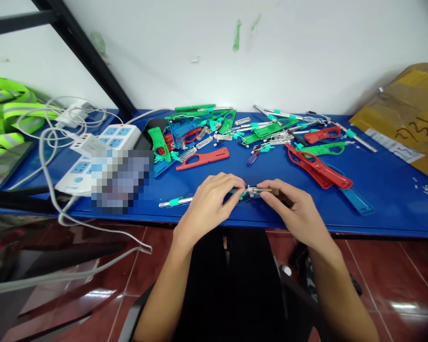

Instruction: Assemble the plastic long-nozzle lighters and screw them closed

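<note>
Near the front edge of the blue table, my left hand (pixel 212 202) pinches the wired end of a lighter's inner assembly (pixel 252 190). My right hand (pixel 292 204) grips the other end, a smoky translucent fuel tank, between thumb and fingers. A metal lighter tube (pixel 166 204) with a teal clip sticks out to the left from under my left hand; whether it joins the held piece is hidden. Beyond my hands lie a red lighter shell half (pixel 203 159) and a purple-handled screwdriver (pixel 252 158). Right of them are red shell halves (pixel 321 168) and a blue one (pixel 358 202).
A loose pile of green, blue and red shells, tubes and clear tanks (pixel 203 141) lies along the wall. White power strips (pixel 119 137) with cables, and a pixelated patch, are at left. A cardboard box (pixel 410 114) stands at right. Reflective straps (pixel 17 111) lie far left.
</note>
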{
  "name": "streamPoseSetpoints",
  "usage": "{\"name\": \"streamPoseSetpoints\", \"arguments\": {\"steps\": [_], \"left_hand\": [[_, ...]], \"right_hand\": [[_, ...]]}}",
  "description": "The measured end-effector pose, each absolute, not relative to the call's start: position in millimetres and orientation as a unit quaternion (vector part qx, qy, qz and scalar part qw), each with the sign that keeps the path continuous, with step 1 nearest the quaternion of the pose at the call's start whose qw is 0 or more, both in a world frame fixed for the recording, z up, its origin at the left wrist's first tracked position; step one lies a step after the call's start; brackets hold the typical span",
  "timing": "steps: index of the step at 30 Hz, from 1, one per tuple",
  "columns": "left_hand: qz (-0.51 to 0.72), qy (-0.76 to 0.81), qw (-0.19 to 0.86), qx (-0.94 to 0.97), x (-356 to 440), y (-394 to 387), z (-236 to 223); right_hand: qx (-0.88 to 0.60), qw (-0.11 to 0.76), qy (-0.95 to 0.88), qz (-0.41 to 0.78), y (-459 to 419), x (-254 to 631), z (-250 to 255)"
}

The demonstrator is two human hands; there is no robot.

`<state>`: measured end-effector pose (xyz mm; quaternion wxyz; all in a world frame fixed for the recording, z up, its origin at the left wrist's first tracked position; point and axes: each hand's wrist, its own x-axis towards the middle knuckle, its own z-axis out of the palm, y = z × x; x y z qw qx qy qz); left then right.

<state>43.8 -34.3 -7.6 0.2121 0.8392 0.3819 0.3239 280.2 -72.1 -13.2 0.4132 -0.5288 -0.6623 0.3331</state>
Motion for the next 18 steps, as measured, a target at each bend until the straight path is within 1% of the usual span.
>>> {"name": "streamPoseSetpoints", "arguments": {"steps": [12,18], "left_hand": [[0.314,0.381,0.186,0.849,45.9,-33.4,-6.8],[0.328,0.399,0.17,0.84,45.9,-35.5,-8.2]], "right_hand": [[-0.513,0.399,-0.684,0.332,-71.7,280.5,-13.0],[-0.497,0.413,-0.683,0.34,-72.1,278.1,-11.9]]}}
